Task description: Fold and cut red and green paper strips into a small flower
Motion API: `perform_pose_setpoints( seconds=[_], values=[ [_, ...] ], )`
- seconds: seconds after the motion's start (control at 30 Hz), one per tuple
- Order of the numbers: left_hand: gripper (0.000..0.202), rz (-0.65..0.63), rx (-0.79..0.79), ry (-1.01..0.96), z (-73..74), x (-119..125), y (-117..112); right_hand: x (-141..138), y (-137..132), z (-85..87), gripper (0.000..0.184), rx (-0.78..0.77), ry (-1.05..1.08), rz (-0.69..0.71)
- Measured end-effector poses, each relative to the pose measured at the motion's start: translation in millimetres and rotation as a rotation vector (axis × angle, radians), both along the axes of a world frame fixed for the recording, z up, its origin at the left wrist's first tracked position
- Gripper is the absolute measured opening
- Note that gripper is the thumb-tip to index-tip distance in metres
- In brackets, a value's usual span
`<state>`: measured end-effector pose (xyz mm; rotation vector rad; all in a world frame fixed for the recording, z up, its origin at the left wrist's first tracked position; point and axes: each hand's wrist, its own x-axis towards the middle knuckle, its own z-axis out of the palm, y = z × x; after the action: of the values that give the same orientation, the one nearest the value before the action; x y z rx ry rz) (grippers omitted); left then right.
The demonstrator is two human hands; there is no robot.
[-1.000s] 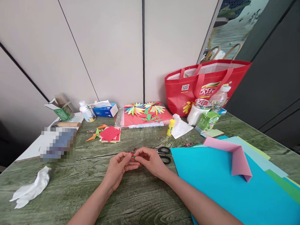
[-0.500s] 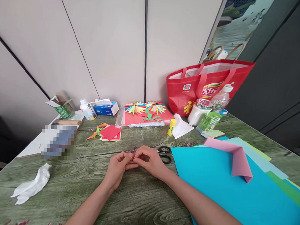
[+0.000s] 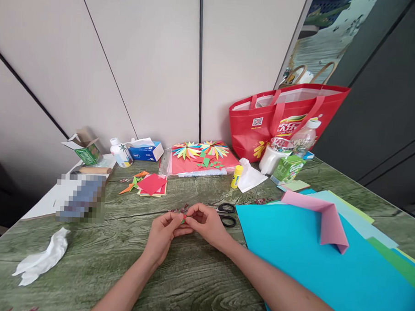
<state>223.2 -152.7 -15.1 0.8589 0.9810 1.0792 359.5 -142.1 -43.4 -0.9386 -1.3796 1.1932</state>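
Note:
Above the middle of the table, my left hand [image 3: 163, 234] and my right hand [image 3: 206, 225] meet fingertip to fingertip. Between them they pinch a tiny folded piece of red and green paper [image 3: 183, 218], mostly covered by the fingers. Just beyond my right hand lies a pair of scissors [image 3: 227, 214]; its black handles show, and its blades are partly hidden behind the hand. A stack of red and pale paper squares [image 3: 153, 184] rests farther back on the left, beside orange and green folded paper shapes [image 3: 134, 182].
Blue paper sheets [image 3: 292, 251] with a folded pink strip [image 3: 330, 216] cover the right side. A yellow glue stick [image 3: 237, 176] stands near a white tissue [image 3: 251, 178]. Two paper pinwheel shapes lie on a plastic packet [image 3: 203, 173]. Behind stands a red bag [image 3: 249, 139]. Crumpled tissue [image 3: 43, 256] lies left.
Both hands stay together, with the fingers shifting slightly on the small paper piece. A bit more of its green and red shows now. The view has moved slightly.

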Motion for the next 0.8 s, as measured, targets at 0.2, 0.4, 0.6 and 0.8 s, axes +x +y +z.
perform_pose_setpoints(
  seconds=[0.2, 0.4, 0.6, 0.8],
  values=[
    [0.018, 0.009, 0.043, 0.006, -2.1, 2.2, -2.0, -1.6, 0.0, -2.4, 0.006, -0.025, 0.038, -0.013],
    [0.019, 0.034, 0.055, 0.001, -2.8, 4.0, -2.8, -1.9, -0.1, -1.9, 0.005, -0.026, 0.055, -0.012],
    [0.018, 0.046, 0.062, 0.006, -3.3, 3.2, -3.8, -2.1, 0.4, -2.3, 0.007, -0.034, 0.081, -0.015],
    [0.019, 0.048, 0.065, -0.001, -2.6, 4.3, -3.6, -3.2, -0.2, -2.3, 0.011, -0.041, 0.102, -0.014]
  ],
)
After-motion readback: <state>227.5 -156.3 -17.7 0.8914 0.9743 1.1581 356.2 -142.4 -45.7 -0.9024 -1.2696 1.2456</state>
